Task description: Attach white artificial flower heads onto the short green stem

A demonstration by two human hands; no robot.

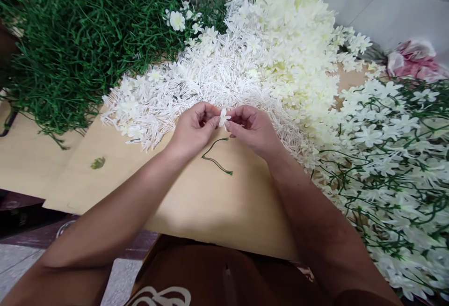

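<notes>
Pinching a small white flower [224,118] between closed fingertips of left hand [195,127] and right hand [254,129] — just beyond a bent, leftward-kinked green stem [213,160] on cardboard-covered bench [196,203], with far tip nearer right hand.

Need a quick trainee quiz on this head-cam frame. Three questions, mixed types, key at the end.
1. Short answer: what is pinched between the left hand and the right hand?
2. True or false: the bent green stem lies on the tan board, held by neither hand.
3. Fill in the blank: the big pile at the far left is coloured ____.

Key:
1. A small white flower.
2. True.
3. Green.
</notes>
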